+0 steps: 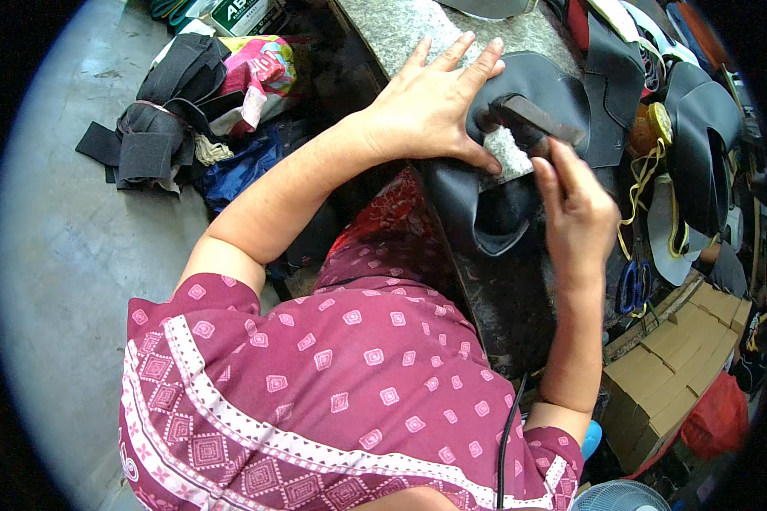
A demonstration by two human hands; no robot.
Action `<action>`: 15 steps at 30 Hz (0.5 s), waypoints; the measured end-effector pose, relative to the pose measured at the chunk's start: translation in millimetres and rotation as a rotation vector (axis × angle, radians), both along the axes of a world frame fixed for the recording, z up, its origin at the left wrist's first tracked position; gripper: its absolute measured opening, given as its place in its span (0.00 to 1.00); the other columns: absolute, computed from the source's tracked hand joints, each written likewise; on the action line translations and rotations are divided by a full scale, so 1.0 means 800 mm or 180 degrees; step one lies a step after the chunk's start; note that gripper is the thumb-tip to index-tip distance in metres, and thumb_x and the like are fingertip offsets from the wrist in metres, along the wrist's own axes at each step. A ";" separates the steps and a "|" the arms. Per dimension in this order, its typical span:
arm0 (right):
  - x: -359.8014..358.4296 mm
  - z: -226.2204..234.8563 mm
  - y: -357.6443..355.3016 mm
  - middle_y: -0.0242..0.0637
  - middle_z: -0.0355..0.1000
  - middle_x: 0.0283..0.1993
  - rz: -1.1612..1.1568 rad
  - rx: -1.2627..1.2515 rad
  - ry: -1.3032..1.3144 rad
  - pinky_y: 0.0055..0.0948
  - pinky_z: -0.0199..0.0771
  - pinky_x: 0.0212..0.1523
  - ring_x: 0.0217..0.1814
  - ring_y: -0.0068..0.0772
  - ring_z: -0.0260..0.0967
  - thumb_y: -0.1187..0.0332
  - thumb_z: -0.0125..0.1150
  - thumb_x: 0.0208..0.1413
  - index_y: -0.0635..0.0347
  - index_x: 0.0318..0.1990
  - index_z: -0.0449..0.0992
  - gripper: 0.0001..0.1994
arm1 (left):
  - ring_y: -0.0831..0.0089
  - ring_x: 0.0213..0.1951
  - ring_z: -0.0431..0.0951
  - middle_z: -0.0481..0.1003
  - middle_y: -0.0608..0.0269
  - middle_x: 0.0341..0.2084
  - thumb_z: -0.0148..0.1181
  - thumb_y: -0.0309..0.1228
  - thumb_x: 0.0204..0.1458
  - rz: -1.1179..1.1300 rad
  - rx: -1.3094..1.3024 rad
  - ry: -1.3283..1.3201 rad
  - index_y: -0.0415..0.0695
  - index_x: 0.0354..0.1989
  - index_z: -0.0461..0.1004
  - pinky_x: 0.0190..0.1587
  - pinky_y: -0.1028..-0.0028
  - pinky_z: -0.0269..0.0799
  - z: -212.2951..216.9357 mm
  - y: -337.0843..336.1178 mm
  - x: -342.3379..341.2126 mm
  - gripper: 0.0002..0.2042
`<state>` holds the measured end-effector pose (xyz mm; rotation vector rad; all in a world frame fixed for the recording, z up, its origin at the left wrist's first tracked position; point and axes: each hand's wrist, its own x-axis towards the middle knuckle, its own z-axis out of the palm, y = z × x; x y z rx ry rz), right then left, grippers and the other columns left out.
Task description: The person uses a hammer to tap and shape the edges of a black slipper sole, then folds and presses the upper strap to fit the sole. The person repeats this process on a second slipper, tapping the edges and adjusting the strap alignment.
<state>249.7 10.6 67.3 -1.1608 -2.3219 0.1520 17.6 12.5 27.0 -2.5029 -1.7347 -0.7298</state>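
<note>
My left hand [435, 106] lies with its fingers spread over a black leather piece [547, 78] on a grey speckled stone slab [392, 25]. Its thumb reaches down to a pale speckled patch [507, 155] that shows in a gap of the leather. The lower part of the leather is folded and curls over the bench edge. In my right hand [581, 204], the fingers are closed round the handle of what looks like a dark hammer [528, 115]. The hammer's head hangs over the leather beside my left thumb; blur hides whether it touches.
More black leather pieces [699, 119] are piled on the right with yellow ribbon [643, 183] and blue-handled scissors [633, 288]. A cardboard box [682, 358] stands at the lower right, above a fan [619, 496]. Bundled black strips [158, 128] lie on the floor at left.
</note>
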 end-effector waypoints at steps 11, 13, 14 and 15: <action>0.009 0.012 -0.008 0.43 0.78 0.34 0.0167 -0.0087 0.1134 0.30 0.77 0.35 0.32 0.40 0.77 0.68 0.70 0.56 0.64 0.44 0.81 0.11 | 0.50 0.73 0.55 0.61 0.44 0.68 0.69 0.65 0.39 0.0214 -0.0366 -0.0133 0.35 0.74 0.45 0.72 0.41 0.44 0.014 -0.038 0.008 0.62; 0.003 0.006 -0.011 0.39 0.76 0.32 0.0242 -0.0030 -0.0134 0.37 0.75 0.31 0.29 0.44 0.76 0.61 0.68 0.58 0.55 0.48 0.80 0.13 | 0.50 0.73 0.54 0.59 0.42 0.69 0.70 0.65 0.38 0.0209 -0.0429 -0.0023 0.36 0.74 0.48 0.72 0.41 0.43 0.018 -0.037 0.008 0.61; -0.001 0.002 -0.009 0.37 0.74 0.31 0.0363 0.0013 0.0175 0.39 0.73 0.28 0.28 0.46 0.74 0.57 0.65 0.59 0.48 0.52 0.79 0.15 | 0.51 0.74 0.53 0.58 0.42 0.70 0.70 0.65 0.38 0.0221 -0.0476 0.0060 0.36 0.73 0.50 0.72 0.41 0.43 0.019 -0.037 0.008 0.60; 0.003 0.002 -0.008 0.37 0.74 0.31 0.0207 -0.0114 0.0103 0.39 0.73 0.29 0.28 0.45 0.75 0.57 0.65 0.59 0.47 0.52 0.79 0.16 | 0.51 0.74 0.52 0.56 0.42 0.71 0.71 0.65 0.37 0.0245 -0.0527 0.0220 0.37 0.73 0.51 0.72 0.41 0.43 0.021 -0.035 0.007 0.60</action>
